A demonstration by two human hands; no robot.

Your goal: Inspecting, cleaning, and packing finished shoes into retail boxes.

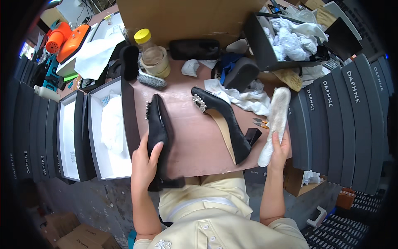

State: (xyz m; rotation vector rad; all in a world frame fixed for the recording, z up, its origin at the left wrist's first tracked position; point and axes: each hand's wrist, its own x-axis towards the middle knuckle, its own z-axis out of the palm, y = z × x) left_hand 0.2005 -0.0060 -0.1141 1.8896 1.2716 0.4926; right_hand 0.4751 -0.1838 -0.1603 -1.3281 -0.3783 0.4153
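My left hand (146,159) is closed round a black high-heeled shoe (158,124), its toe pointing away from me and its block heel near the table's front edge. A jewelled buckle shows on its left side. The matching black shoe (226,118) lies on its side in the middle of the table, with its tan sole and glittering buckle in view. On the right, my right hand (278,150) grips a long white brush-like pad (277,120), held upright; its fuzzy surface hides what is inside. Two small pointed tools (260,123) lie beside it.
An open shoebox (134,137) with white paper stands at the left. Dark shoeboxes (331,124) line the right side. Behind are a yellow-capped bottle (142,36), a scrub brush (151,80), a white cloth (244,96) and a black box (259,54) of crumpled paper.
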